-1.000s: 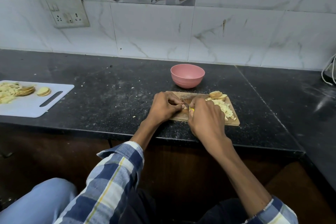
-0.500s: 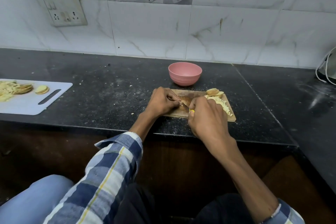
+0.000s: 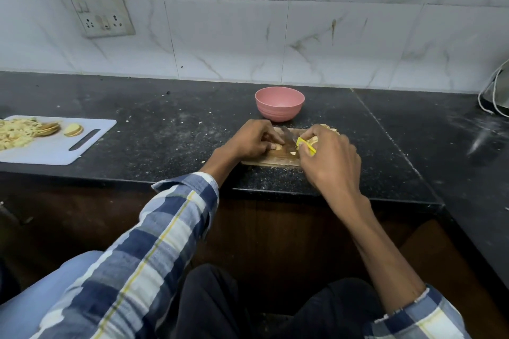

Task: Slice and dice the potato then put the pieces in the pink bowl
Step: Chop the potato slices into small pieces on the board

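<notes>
A small wooden cutting board (image 3: 271, 160) lies near the counter's front edge. My left hand (image 3: 252, 140) presses a pale potato slice (image 3: 277, 147) flat on it with curled fingers. My right hand (image 3: 329, 158) grips a knife by its yellow handle (image 3: 305, 145); the dark blade (image 3: 288, 136) is angled down onto the slice beside my left fingertips. More potato slices (image 3: 329, 128) peek out behind my right hand, which hides the diced pile. The pink bowl (image 3: 279, 103) stands just behind the board, and no potato shows inside it.
A white plastic cutting board (image 3: 91, 137) at the left holds chopped potato and several round slices (image 3: 73, 129). Potato crumbs dot the black counter (image 3: 165, 129). A white cable (image 3: 486, 96) hangs at the far right. A tiled wall with a socket plate (image 3: 100, 12) stands behind.
My right hand has turned, so the yellow handle and the blade now show between my hands. The view has shifted slightly; both hands stay on the wooden board.
</notes>
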